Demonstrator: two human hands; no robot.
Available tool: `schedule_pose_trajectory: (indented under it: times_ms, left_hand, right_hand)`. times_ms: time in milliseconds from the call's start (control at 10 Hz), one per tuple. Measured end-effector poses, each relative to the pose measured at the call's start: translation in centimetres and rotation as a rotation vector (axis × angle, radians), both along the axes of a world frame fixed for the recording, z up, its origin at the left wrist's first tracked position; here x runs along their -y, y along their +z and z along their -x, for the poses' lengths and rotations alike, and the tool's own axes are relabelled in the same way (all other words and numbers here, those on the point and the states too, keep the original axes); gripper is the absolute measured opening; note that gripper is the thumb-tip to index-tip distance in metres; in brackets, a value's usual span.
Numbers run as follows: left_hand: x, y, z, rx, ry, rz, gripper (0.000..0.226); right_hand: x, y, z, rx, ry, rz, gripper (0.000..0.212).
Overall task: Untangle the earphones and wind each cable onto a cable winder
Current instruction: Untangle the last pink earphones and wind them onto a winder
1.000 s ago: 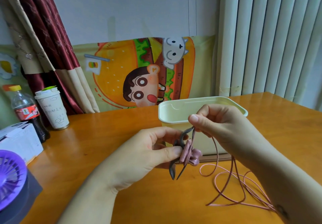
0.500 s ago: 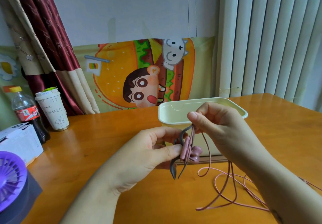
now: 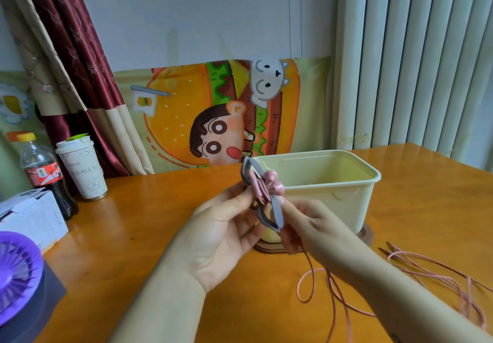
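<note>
Above the table [image 3: 160,209], just in front of the cream tub [image 3: 373,180], the grey cable winder [image 3: 276,214] is held up between both hands. 1 second ago it hung below the fingers with the right hand above it, drawing cable upward; since then it has been flipped and lifted, and the right hand has dropped underneath (likely another pass being laid on).

The left hand [image 3: 224,236] pinches the winder at its wrapped middle, thumb and fingertips closed on the coils. The right hand [image 3: 320,233] is curled, its thumb against the winder's lower arm, and the pink cable [image 3: 298,288] comes out from under its fingers, so it appears to be gripping that cable.

Only a few turns sit on the winder, bunched tightly at the waist, with the 2 earbuds [image 3: 274,181] poking out beside them near the top. Much of the cable lies slack on the table to the right in long overlapping loops, so the winding looks far from done. Whether those loops are knotted cannot be told.
</note>
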State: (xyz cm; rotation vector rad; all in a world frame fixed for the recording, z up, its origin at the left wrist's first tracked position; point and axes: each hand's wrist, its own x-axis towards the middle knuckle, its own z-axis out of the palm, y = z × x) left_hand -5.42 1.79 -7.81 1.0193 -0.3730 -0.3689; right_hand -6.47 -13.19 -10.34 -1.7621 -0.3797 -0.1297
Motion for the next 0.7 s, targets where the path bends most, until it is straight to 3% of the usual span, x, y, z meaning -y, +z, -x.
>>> schedule_pose_trajectory:
  times_ms: [100, 200, 300, 500, 600, 700]
  left_hand:
    - [0.0, -0.4, -0.3, -0.094, 0.055, 0.071, 0.022]
    - [-0.2, -0.3, -0.6, -0.169, 0.109, 0.143, 0.04]
    - [-0.5, -0.8, -1.4, -0.196, 0.171, 0.226, 0.026]
    - [-1.0, -0.9, -2.3, -0.193, 0.379, 0.377, 0.022]
    - [-1.7, -1.1, -2.9, -0.247, 0.507, 0.435, 0.019]
    - [-2.6, -1.1, -3.4, -0.28, 0.599, 0.466, 0.016]
  right_hand:
    - [0.0, -0.4, 0.0, 0.127, -0.051, 0.234, 0.046]
    - [0.2, -0.1, 0.1, 0.146, 0.016, 0.372, 0.028]
    - [1.0, 0.6, 0.2, 0.089, 0.102, 0.372, 0.022]
    - [3.5, -0.2, -1.3, -0.003, -0.005, 0.468, 0.022]
    - [5.0, -0.9, -1.9, -0.165, 0.006, 0.27, 0.031]
    - [6.0, -0.8, -2.1, -0.199, -0.094, 0.147, 0.049]
